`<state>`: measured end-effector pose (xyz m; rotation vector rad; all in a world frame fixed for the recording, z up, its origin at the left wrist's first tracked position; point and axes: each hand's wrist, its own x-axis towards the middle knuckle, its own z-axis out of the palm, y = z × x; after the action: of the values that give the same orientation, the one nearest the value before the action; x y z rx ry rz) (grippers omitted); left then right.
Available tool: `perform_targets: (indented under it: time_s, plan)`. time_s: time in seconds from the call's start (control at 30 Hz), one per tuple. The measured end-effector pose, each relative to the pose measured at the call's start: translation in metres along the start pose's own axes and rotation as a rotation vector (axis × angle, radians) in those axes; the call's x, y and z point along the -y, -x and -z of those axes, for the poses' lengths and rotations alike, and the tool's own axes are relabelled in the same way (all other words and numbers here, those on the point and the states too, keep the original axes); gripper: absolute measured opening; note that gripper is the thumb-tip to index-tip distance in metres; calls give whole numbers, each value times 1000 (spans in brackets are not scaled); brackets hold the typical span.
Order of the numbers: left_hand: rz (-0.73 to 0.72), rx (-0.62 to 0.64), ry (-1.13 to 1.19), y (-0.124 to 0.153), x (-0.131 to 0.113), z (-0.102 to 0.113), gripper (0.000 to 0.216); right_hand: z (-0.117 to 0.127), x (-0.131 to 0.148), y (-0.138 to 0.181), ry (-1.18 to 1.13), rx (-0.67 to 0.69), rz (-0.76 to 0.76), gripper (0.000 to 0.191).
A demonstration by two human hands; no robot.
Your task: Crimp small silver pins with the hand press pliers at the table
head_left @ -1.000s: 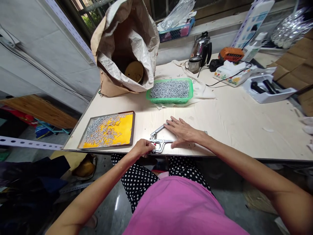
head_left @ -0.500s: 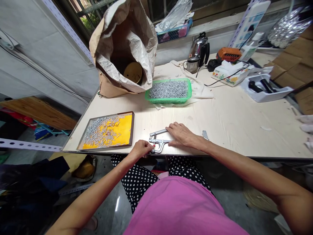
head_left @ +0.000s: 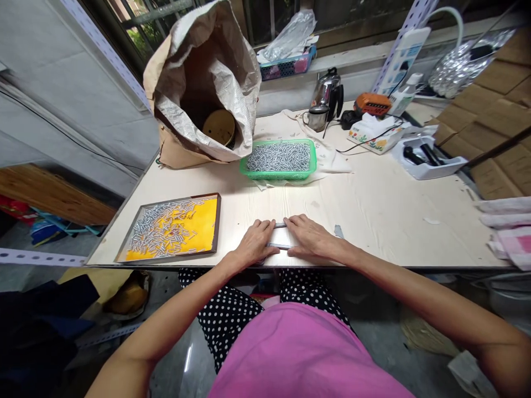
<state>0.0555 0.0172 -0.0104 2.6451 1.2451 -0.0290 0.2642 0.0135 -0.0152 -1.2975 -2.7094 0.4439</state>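
In the head view, we have both hands low at the near edge of the table (head_left: 385,221), thumbs toward each other, on a metal hand tool (head_left: 280,246). Two slim bars of it show in the gap between our hands, one farther from us and one nearer. Our right hand (head_left: 312,239) is clamped on the bars at their right side, fingers over the far one and thumb at the near one. Our left hand (head_left: 254,243) lies over the tool's left end and hides it; we cannot tell how tightly those fingers close there.

Left of the grip we see a shallow tray (head_left: 216,224) with a yellow bottom, small metal pins (head_left: 151,226) scattered thickly over its left part. Straight beyond the grip stands a green basket (head_left: 277,176) filled with similar pins, and beyond it to the left a large open sack (head_left: 240,72) with a round container (head_left: 219,128) inside. Just right of our right hand lies a small grey scrap (head_left: 339,231). Farther off, beyond the grip to the right, we find a metal mug (head_left: 318,119), a kettle (head_left: 326,91), an orange device (head_left: 372,104) and a white bin (head_left: 433,170) holding black objects (head_left: 429,155).
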Motion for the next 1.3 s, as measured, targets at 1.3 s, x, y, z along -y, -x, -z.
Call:
perform_targets:
  time_s: [1.3]
  plan:
    - [42, -462, 306, 53, -42, -34, 33, 10, -13, -60, 243, -128, 82, 16]
